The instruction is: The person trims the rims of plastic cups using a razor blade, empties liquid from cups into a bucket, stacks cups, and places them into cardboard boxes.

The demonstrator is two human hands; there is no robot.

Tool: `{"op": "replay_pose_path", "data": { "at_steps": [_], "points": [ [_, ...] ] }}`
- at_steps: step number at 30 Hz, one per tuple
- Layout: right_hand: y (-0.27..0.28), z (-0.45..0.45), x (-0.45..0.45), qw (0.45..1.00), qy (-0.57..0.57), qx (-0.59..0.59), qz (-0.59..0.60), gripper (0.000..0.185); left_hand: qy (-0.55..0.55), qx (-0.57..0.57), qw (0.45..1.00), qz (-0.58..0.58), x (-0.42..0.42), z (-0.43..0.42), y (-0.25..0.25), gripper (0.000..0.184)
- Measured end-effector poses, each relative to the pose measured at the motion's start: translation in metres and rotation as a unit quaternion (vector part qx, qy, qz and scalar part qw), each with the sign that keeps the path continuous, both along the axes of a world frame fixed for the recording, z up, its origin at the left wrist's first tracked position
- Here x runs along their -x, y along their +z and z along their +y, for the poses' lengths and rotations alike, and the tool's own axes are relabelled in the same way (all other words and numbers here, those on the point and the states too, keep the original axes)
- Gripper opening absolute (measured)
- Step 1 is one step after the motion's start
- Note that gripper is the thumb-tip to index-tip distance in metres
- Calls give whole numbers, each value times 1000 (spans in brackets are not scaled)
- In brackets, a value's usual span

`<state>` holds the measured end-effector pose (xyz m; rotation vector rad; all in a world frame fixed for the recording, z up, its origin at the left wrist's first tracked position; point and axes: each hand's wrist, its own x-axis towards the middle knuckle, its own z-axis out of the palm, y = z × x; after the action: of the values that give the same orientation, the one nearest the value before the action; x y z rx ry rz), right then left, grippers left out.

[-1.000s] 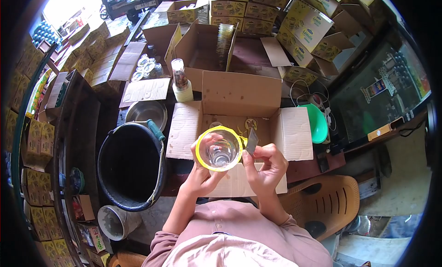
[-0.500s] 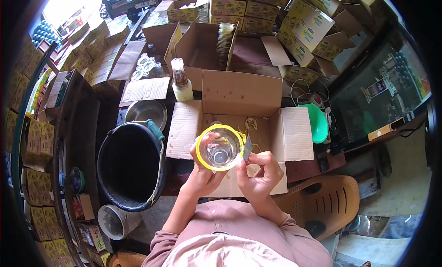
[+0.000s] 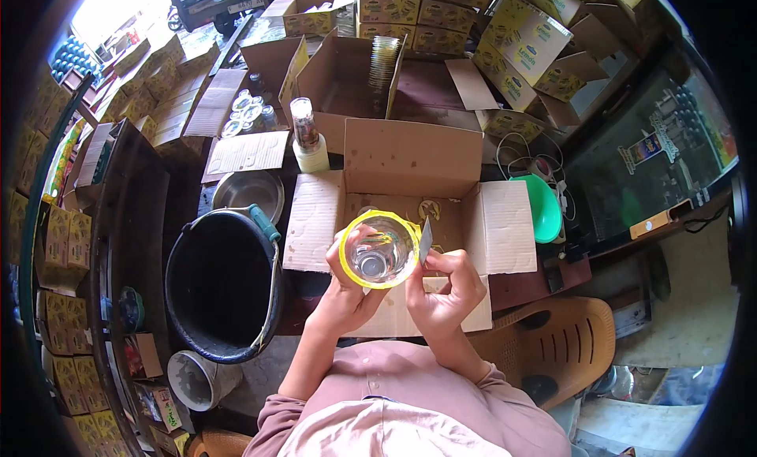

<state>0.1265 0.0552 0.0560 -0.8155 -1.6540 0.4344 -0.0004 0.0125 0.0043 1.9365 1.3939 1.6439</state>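
Note:
My left hand (image 3: 344,298) is wrapped round a clear cup (image 3: 372,261) with a yellow rim, its mouth turned up toward me. Pinched between the thumb and fingers of my right hand (image 3: 446,293) is a thin, flat grey blade (image 3: 426,238), upright beside the right edge of the cup's rim. Whether the blade touches the rim I cannot tell. Both hands are above an open cardboard box (image 3: 414,159), where curled yellow strips (image 3: 428,212) lie inside.
A black bucket (image 3: 217,287) and a metal bowl (image 3: 264,193) stand to the left. Behind are stacked cups (image 3: 384,63) in a carton and a jar on a white container (image 3: 313,156). A green basin (image 3: 544,208) and a brown chair (image 3: 564,339) are at right.
The cup has tilted slightly in my left hand, its base showing lower and more to the left. The blade in my right hand has shifted a little up and right.

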Motion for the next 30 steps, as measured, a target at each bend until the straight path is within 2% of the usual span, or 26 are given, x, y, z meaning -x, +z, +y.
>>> {"op": "replay_pose_path", "data": {
  "at_steps": [3, 7, 13, 19, 22, 24, 30],
  "points": [
    [1, 2, 0, 1000, -11, -5, -5, 17, -8, 5, 1000, -28, -1, 1, -2, 78],
    [-3, 12, -2, 998, 10, -54, -15, 21, -8, 22, 1000, -9, -2, -1, -3, 77],
    [-8, 15, -8, 999, 26, 24, 14, 19, -26, 20, 998, -53, -3, 2, -4, 79],
    [-9, 9, -11, 998, 62, 13, 22, 18, -59, 35, 992, -108, 1, 2, -10, 82],
    [-8, 9, -9, 995, 64, 61, 42, 14, -76, 37, 989, -124, 1, 2, -3, 82],
    [-7, 9, -9, 995, 73, 54, 42, 14, -96, 38, 983, -150, 0, 2, -1, 80],
    [-7, 9, -13, 995, 89, 27, 24, 17, -59, 19, 990, -130, -2, 4, -4, 85]
  ]
}}
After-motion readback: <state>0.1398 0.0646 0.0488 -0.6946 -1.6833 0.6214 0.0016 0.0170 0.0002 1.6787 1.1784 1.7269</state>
